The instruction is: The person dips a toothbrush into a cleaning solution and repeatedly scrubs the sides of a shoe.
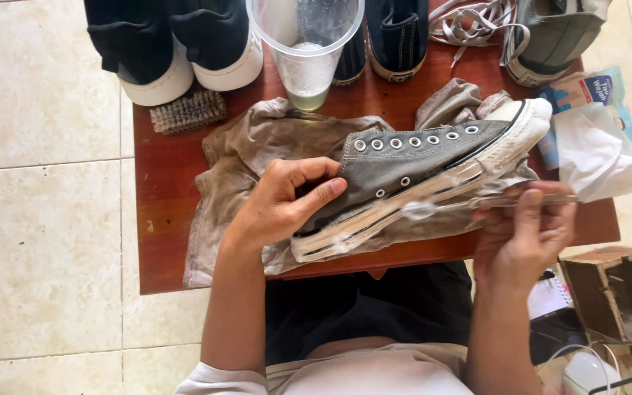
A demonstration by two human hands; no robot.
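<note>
A grey high-top sneaker (418, 164) lay on its side over a stained cloth (257, 146) on the small red-brown table (162, 183), toe toward the right. The left hand (283, 201) gripped it at the heel, fingers (323, 194) wrapped around the canvas. The right hand (524, 234) had its fingers closed on a slim clear-handled brush (477, 201) laid against the white sole. Behind the sneaker stood a clear plastic cup (307, 51) of cloudy liquid, with a scrubbing brush (188, 111) to its left, dark shoes (173, 44) along the far edge, and a grey shoe (550, 36) with loose laces (469, 22). A tissue pack (594, 135) crowded the toe, and a wooden box (619, 292) sat on the floor.
</note>
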